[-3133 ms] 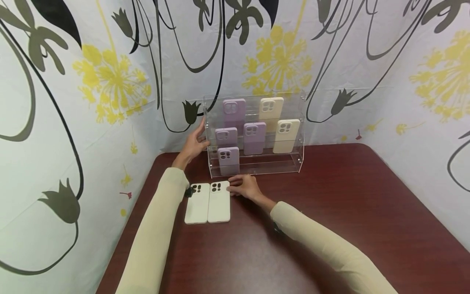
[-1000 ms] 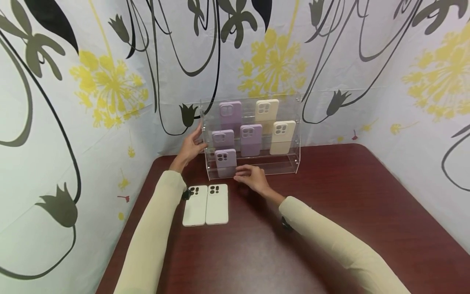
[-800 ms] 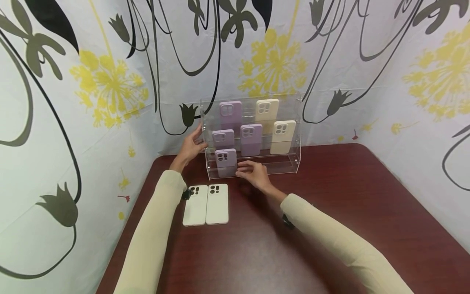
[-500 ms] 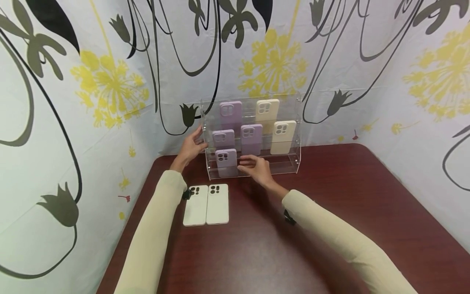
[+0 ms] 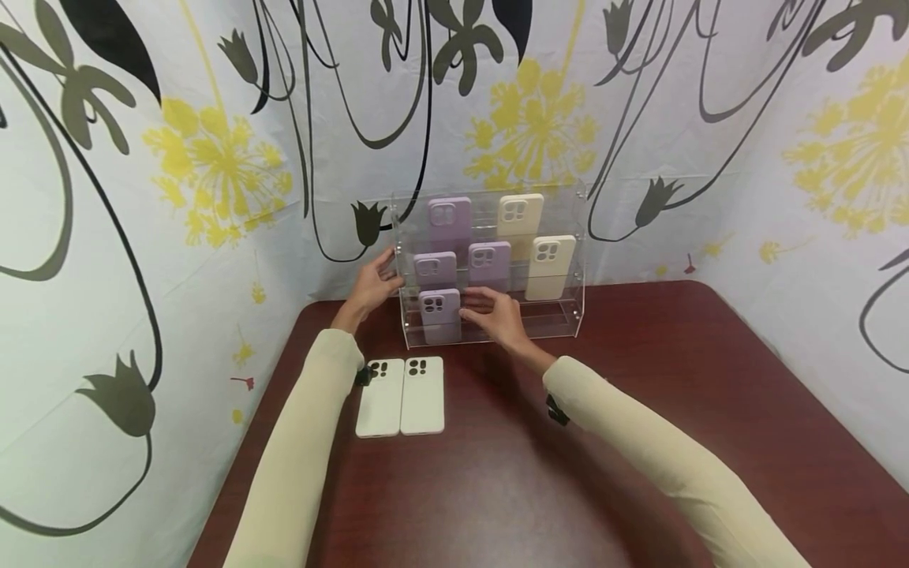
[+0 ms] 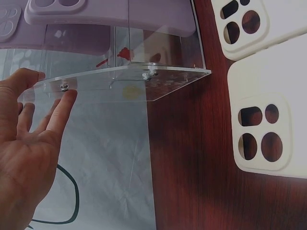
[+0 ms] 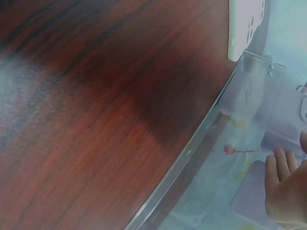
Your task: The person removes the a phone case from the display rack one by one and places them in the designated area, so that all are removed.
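Note:
A clear acrylic display stand (image 5: 511,327) holds lilac and cream phone cases on its tiers. My left hand (image 5: 371,285) is at its left side; in the left wrist view the spread fingers (image 6: 62,112) touch the side panel. My right hand (image 5: 501,319) is beside the lowest lilac phone case (image 5: 440,319), thumb tip near its right edge, overlapping the bottom of the middle lilac case (image 5: 490,262). Its fingers (image 7: 272,170) are loosely bent and hold nothing. Two cream phone cases, a left one (image 5: 380,402) and a right one (image 5: 423,398), lie side by side on the table.
Higher on the stand are a lilac case (image 5: 450,221), a smaller-looking lilac case (image 5: 435,268) and two cream cases, one upper (image 5: 521,221) and one lower (image 5: 550,272). Patterned cloth (image 5: 341,166) hangs behind the dark red table (image 5: 675,379).
My right hand has left the right cream case on the table and moved up and slightly right to the stand's lowest lilac case. My left hand stays at the stand's side.

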A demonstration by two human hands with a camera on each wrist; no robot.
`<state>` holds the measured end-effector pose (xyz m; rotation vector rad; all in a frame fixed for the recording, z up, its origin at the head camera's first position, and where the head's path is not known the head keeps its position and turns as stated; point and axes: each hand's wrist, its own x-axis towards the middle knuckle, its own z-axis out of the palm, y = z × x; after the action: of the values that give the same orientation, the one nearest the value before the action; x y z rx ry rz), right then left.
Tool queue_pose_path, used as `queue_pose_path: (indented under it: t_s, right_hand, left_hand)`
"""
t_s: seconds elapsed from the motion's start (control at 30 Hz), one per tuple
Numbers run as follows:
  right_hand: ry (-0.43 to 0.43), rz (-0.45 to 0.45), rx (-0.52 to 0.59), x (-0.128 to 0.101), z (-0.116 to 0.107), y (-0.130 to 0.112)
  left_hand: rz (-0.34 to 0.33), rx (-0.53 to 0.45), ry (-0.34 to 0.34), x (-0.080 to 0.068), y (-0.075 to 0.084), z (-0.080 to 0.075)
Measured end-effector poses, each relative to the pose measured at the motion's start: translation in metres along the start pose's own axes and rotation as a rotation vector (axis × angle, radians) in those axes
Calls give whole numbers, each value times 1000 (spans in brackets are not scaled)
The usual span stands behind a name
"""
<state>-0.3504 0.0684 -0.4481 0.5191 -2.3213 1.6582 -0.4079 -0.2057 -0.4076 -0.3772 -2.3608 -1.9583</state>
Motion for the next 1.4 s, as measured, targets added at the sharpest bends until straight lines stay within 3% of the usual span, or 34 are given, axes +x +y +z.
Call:
queue_pose_path:
  t_s: [0.27, 0.87, 1.4]
  right_hand:
    - [-8, -25, -6, 6, 4, -6]
    - [-1, -19, -69, 8, 9, -10]
    - [12, -54, -83, 11, -1, -24]
  left_hand:
    - [-9, -22, -11, -2, 3, 0]
    - [-13, 28, -1, -3, 5, 1]
    - [-23, 38, 2, -1, 3, 1]
